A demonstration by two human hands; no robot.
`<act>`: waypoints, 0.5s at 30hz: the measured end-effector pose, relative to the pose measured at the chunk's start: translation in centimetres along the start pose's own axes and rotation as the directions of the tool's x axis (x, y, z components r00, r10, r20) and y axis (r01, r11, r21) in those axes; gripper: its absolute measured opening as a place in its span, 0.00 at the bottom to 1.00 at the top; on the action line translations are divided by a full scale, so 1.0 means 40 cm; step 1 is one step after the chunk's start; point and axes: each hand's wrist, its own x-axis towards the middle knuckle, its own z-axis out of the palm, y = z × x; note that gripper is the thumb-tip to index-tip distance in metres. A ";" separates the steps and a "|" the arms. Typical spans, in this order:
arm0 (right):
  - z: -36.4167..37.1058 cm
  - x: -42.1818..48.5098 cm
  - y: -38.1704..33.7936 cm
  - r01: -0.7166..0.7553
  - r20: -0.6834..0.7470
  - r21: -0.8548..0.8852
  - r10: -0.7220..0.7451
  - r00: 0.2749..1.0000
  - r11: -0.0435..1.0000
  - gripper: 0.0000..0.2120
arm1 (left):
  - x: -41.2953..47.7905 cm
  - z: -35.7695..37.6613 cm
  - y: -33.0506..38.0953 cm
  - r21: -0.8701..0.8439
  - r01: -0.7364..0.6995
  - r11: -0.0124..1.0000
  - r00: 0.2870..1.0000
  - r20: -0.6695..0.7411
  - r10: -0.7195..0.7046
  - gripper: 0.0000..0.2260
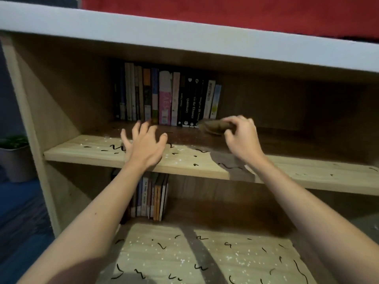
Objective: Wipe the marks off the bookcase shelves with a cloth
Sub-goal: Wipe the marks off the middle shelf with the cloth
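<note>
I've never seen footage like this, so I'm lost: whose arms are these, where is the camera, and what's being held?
No machine here: these are a person's two bare arms, filmed by one wide-angle camera worn on the head. The right hand grips a brown cloth on the middle shelf, beside a row of upright books. The left hand is open, fingers spread, over that shelf. Black scribbles and white specks mark it and the lower shelf.
</note>
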 end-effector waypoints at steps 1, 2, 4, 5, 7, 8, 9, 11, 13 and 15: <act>0.013 0.072 0.020 -0.061 0.040 -0.009 0.062 0.997 0.998 0.16 | 0.000 -0.001 0.001 -0.005 0.005 1.000 1.000 -0.014 -0.005 0.22; 0.030 0.130 0.032 -0.120 0.103 -0.046 0.124 0.987 0.992 0.17 | -0.004 -0.002 0.000 -0.008 0.014 1.000 1.000 -0.017 -0.014 0.21; 0.077 0.226 0.046 -0.171 0.215 -0.129 0.195 0.957 0.977 0.17 | -0.001 -0.008 0.002 -0.026 0.034 0.999 0.999 -0.024 -0.035 0.21; 0.102 0.254 0.058 -0.153 0.260 -0.178 0.197 0.945 0.972 0.16 | -0.001 -0.009 0.004 -0.034 0.045 0.998 0.999 -0.023 -0.046 0.21; 0.144 0.284 0.088 -0.101 0.335 -0.259 0.187 0.923 0.961 0.13 | -0.003 -0.008 0.006 -0.042 0.043 0.998 0.998 -0.042 -0.044 0.20; 0.165 0.294 0.101 -0.068 0.354 -0.293 0.174 0.919 0.954 0.10 | -0.002 -0.008 0.006 -0.053 0.036 0.998 0.997 -0.067 -0.040 0.20; 0.183 0.300 0.114 -0.040 0.373 -0.329 0.168 0.912 0.944 0.06 | -0.002 -0.006 0.006 -0.066 0.025 0.997 0.996 -0.088 -0.031 0.19; 0.225 0.312 0.137 0.004 0.414 -0.395 0.174 0.894 0.919 0.06 | -0.004 -0.002 0.002 -0.076 -0.001 0.997 0.992 -0.128 -0.009 0.19; 0.256 0.326 0.135 0.070 0.474 -0.416 0.150 0.868 0.907 0.08 | -0.003 -0.001 0.000 -0.093 -0.001 0.996 0.986 -0.164 -0.015 0.18; 0.258 0.326 0.103 0.127 0.546 -0.384 0.114 0.830 0.915 0.13 | -0.004 -0.001 0.000 -0.095 0.012 0.995 0.985 -0.168 -0.027 0.19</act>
